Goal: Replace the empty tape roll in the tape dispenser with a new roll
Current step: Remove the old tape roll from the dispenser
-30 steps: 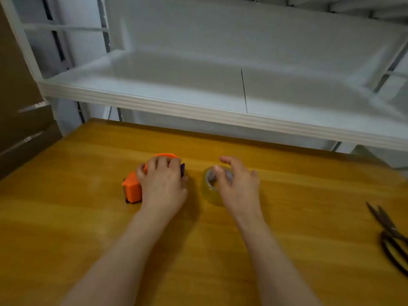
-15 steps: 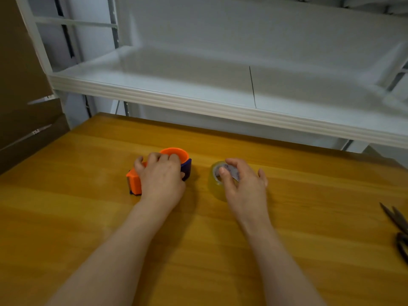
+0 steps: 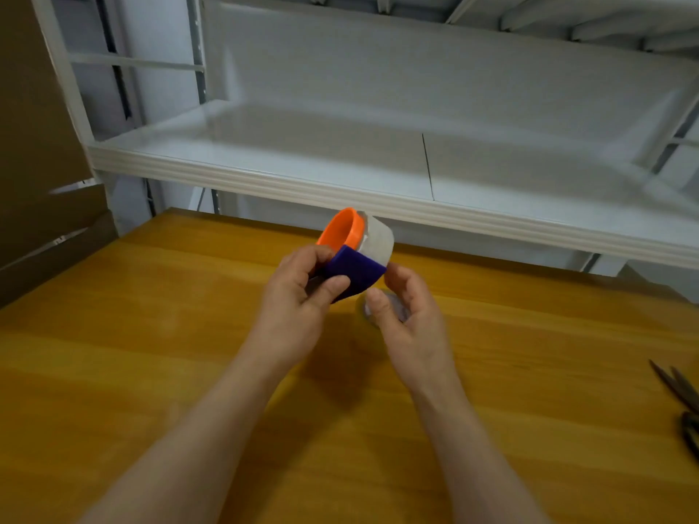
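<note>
My left hand (image 3: 299,296) is shut on the tape dispenser (image 3: 355,270) and holds it tilted above the wooden table (image 3: 151,353). The dispenser has an orange ring on top and a purple body. A pale, bare-looking core (image 3: 378,240) sits on its right side. My right hand (image 3: 412,323) hovers just right of the dispenser with curled, parted fingers, its forefinger close to the purple edge. The new clear tape roll (image 3: 364,310) lies on the table behind that hand, mostly hidden by thumb and fingers.
Black scissors (image 3: 681,399) lie at the table's right edge. A white metal shelf (image 3: 340,191) juts out over the table's far side, just behind the raised dispenser. Brown cardboard (image 3: 38,183) stands at the left.
My left hand has lifted the dispenser off the table and tipped it up. My right hand has come off the roll and risen toward the dispenser. The camera moved closer.
</note>
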Available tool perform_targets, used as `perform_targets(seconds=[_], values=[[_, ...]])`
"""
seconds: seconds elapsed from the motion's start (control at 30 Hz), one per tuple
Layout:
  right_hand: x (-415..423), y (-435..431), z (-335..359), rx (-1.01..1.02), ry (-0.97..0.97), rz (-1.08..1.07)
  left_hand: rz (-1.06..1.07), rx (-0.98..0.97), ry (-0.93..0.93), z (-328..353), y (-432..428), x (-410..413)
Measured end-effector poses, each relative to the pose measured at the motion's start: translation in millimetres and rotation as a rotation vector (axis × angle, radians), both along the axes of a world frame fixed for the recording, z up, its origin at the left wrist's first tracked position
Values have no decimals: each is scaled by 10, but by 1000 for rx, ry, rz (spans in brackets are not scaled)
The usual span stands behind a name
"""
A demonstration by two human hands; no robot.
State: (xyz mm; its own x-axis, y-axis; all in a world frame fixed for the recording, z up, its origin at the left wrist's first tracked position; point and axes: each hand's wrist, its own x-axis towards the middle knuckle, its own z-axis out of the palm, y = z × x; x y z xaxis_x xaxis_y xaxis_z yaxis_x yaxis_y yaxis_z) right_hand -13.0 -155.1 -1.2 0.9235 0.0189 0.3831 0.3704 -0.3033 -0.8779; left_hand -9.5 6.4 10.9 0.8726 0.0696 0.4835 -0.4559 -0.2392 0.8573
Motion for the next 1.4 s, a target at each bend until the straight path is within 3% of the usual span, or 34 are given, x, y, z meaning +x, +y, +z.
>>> perform_targets(seconds=[0.23,0.47,0.63,0.9,1.03,1.17,1.3,1.4], values=[[8,38,45,-61,-93,47,-256,-340,78,17,-61,-40],[-11,57,82,-23,-151,93,-368,-358,1,89,-58,-68],[16,90,6,-15,-212,41,-328,-316,28,75,-55,-99],[28,80,-44,-437,-412,-151,-208,-332,109,116,-136,-145],[24,94,-25,-500,-428,-172,-115,-381,82,147,-173,-177],[-18,42,17,-392,-293,-123,-11,-203,-10,139,-238,-214],[-176,-11,205,98,-92,0,191,118,-154,91,-202,-218],[-215,-22,278,345,-1,168,255,289,-294,40,-156,-178]])
